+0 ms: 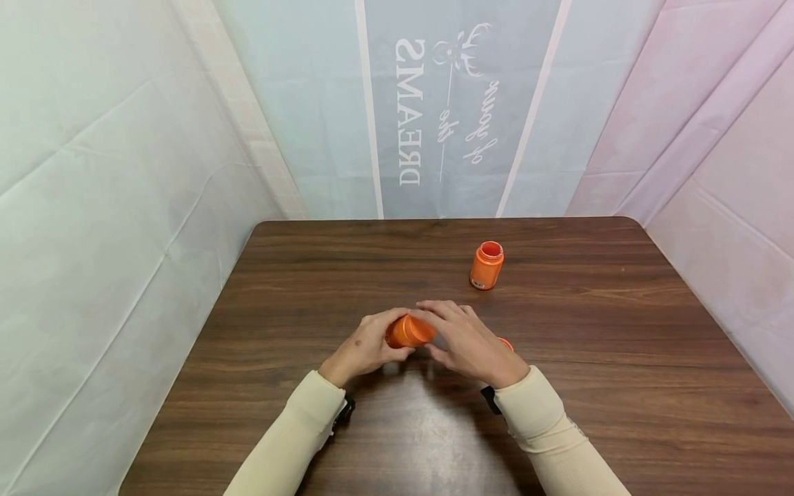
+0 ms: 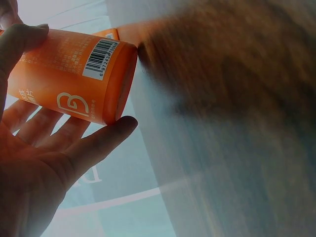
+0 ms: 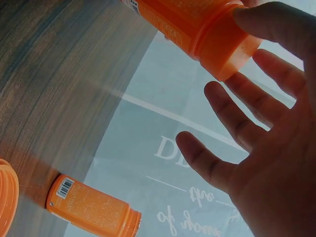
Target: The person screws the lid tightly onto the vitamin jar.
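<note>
An orange bottle with an orange cap is held tilted above the table by my left hand, its fingers and thumb around the body. The left wrist view shows a white barcode label near the bottle's base. My right hand has its thumb and index finger at opposite sides of the cap, pinching it. In the right wrist view its other fingers are spread away from the bottle. The cap sits on the bottle's neck.
A second orange bottle stands uncapped further back on the dark wooden table. A loose orange lid, mostly hidden behind my right wrist, also shows at the edge of the right wrist view. Printed cloth hangs behind the table.
</note>
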Tool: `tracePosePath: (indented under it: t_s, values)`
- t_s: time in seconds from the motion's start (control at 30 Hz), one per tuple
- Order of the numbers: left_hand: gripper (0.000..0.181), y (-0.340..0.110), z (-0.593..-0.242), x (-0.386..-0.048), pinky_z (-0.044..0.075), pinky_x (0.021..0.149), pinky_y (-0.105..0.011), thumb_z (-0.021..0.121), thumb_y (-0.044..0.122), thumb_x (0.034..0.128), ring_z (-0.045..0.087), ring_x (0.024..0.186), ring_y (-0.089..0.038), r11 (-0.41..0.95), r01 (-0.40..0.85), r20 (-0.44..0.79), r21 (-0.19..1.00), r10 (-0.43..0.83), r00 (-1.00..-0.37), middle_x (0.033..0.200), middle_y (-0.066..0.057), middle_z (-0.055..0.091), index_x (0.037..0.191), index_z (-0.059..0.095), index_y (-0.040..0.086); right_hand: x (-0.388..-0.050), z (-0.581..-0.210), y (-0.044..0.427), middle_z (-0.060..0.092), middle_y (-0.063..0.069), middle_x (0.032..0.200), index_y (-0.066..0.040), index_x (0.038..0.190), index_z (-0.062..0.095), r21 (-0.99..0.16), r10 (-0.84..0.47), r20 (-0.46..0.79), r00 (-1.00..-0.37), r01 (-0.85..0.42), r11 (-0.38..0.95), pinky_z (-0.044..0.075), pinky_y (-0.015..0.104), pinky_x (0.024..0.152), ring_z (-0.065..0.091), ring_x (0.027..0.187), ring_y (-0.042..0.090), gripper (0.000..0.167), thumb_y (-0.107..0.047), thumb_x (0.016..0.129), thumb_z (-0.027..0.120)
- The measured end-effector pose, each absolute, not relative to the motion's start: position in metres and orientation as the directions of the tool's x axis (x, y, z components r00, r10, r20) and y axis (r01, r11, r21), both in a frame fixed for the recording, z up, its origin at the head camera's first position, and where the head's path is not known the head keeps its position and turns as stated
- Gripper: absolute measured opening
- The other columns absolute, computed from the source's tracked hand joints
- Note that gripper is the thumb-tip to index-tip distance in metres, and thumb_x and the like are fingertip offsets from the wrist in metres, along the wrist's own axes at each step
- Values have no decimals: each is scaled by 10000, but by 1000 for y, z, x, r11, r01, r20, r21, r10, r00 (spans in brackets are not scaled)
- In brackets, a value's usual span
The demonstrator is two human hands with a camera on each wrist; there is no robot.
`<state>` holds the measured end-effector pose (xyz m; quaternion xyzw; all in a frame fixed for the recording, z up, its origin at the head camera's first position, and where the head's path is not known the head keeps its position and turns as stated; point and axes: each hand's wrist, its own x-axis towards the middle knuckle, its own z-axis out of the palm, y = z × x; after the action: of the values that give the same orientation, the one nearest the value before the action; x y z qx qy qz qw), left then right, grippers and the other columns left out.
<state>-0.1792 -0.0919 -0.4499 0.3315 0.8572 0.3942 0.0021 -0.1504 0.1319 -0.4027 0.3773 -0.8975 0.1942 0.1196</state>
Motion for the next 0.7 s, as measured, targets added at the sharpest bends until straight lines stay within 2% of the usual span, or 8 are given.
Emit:
tracePosePath:
  t_s: [0.2,0.43,0.57,0.7]
  values:
    - [561,-92,-450,-180,542,798,-297,834,111,802,626,933,-131,467,573,262,673,574,-776,1134,-19,660,1301,577,104,-151,-403,130,591,51,1263,-108,1336,595,-243,-628,374,-683,-725,644,473,475,850,568,1141,256,580,-126,806,830]
    - [598,-93,-449,-180,543,840,-320,830,104,807,632,986,-149,465,575,261,673,579,-773,1199,-40,655,1341,561,91,-150,-404,127,608,46,1190,-94,1316,593,-237,-594,381,-709,-696,678,478,452,831,588,1061,235,534,-231,848,811]
    - [592,-93,-448,-180,542,832,-315,829,107,807,630,977,-143,468,571,257,674,577,-776,1191,-33,657,1337,564,95,-150,-402,128,601,64,1220,-93,1334,581,-258,-590,365,-720,-688,679,473,464,835,583,1106,259,574,-265,842,822]
    - [601,-93,-446,-179,542,824,-312,831,104,806,629,967,-136,470,567,252,677,576,-778,1177,-26,657,1342,558,101,-151,-399,130,573,100,1324,-120,1365,567,-267,-613,351,-708,-703,660,467,495,861,554,1196,302,626,-234,817,847]
